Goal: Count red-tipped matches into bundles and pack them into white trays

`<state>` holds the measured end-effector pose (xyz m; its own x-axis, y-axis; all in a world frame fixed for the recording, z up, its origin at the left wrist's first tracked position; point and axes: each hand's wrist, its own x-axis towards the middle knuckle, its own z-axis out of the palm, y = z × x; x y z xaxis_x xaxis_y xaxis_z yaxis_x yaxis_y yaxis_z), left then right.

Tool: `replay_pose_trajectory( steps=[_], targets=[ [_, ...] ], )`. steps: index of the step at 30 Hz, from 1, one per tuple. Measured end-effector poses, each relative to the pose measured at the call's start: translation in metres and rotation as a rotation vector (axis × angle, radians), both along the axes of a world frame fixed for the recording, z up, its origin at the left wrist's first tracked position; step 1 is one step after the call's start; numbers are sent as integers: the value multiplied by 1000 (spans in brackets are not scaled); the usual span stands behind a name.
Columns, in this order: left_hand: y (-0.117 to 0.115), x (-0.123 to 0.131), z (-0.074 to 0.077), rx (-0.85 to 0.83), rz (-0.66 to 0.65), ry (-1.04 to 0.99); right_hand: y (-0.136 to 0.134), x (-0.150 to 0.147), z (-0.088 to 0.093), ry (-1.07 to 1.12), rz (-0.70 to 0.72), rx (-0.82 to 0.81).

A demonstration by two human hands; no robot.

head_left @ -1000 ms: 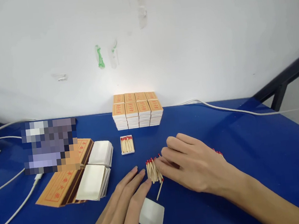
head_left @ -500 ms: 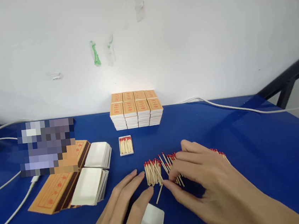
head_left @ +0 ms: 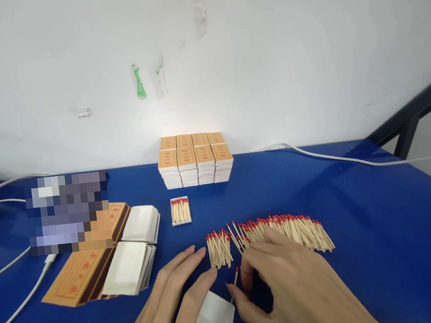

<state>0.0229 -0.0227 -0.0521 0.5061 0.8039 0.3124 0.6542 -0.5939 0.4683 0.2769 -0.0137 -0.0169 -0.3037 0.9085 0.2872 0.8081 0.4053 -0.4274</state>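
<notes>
Matchsticks lie in three lots on the blue table (head_left: pixel 380 226), a little below the middle of the frame: a small bundle (head_left: pixel 219 250), a long spread row (head_left: pixel 288 228) to its right, and a single match (head_left: pixel 235 277) below the bundle.

The right hand (head_left: pixel 290 287) has drawn back toward the bottom edge since a second ago. Then it lay over the row; now the whole row shows, from just beside the bundle out to the right. The bundle has stayed where it was, apart from the row, so the sorted-off portion is still small. The left hand (head_left: pixel 176 299) has barely shifted.

The left hand is flat and open, gripping nothing, with its fingertips just left of the bundle. It partly covers a white empty tray (head_left: pixel 216 316). The right hand's fingers are curled, thumb and forefinger on either side of the single match; whether they actually pinch it I cannot tell.

Bundle sticks stand nearly upright in the frame, red heads toward the top edge, a few slightly crossed. In the row the heads also point up, and the sticks lean more toward the lower right the farther right they lie. The single match slants, head at upper right.

Above the bundle sits a filled tray (head_left: pixel 180 210), and beyond it a stack of matchboxes (head_left: pixel 195 158). Flat orange sleeves (head_left: pixel 77 279) and white tray blanks (head_left: pixel 128 268) lie at the left.
</notes>
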Motion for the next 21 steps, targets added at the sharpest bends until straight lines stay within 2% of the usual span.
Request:
replay_pose_trajectory(
  steps=[4, 7, 13, 21],
  targets=[
    [9, -1, -19, -5, 18, -19, -5, 6, 2, -82, 8, 39],
    [10, -1, -23, -4, 18, -24, -7, 8, 3, -176, -3, 87],
    [8, -1, -7, 16, 19, -11, -7, 12, 6, -237, -7, 132],
    [-4, 7, 5, 57, -4, 5, 11, 7, 11, -11, -119, 32]
  ],
)
